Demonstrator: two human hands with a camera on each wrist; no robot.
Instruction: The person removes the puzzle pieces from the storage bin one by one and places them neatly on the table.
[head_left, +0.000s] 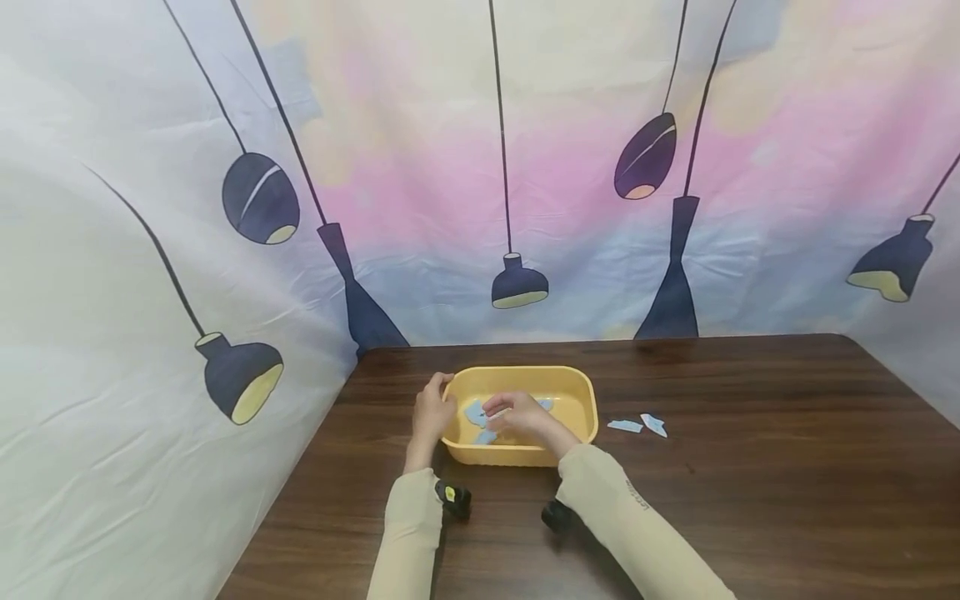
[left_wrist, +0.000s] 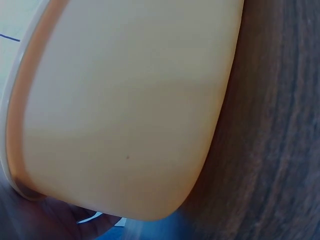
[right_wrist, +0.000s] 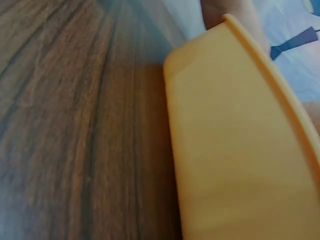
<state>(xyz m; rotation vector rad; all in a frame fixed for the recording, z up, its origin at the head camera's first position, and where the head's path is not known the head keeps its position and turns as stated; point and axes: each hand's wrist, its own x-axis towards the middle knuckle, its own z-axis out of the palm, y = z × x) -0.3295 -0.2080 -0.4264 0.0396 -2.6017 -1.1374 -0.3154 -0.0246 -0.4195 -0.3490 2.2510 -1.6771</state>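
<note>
Head view: the tub (head_left: 517, 455) sits on the counter (head_left: 787, 483), its long axis running nine to three o'clock. The left hand (head_left: 432, 412) grips the tub's nine-o'clock end. Over the tub's inside, the right hand (head_left: 522, 414) comes in from four o'clock, fingers bent; whether they pinch anything I cannot tell. It is nearer the blue scraps (head_left: 476, 413), which lie just off its fingertips toward nine o'clock. Two outer scraps (head_left: 626, 426) lie beyond the tub's three-o'clock end.

Left wrist view: the left hand's fingers show at seven o'clock, against the tub's end.

Right wrist view: only a sliver of right hand shows past the rim, at three o'clock.
</note>
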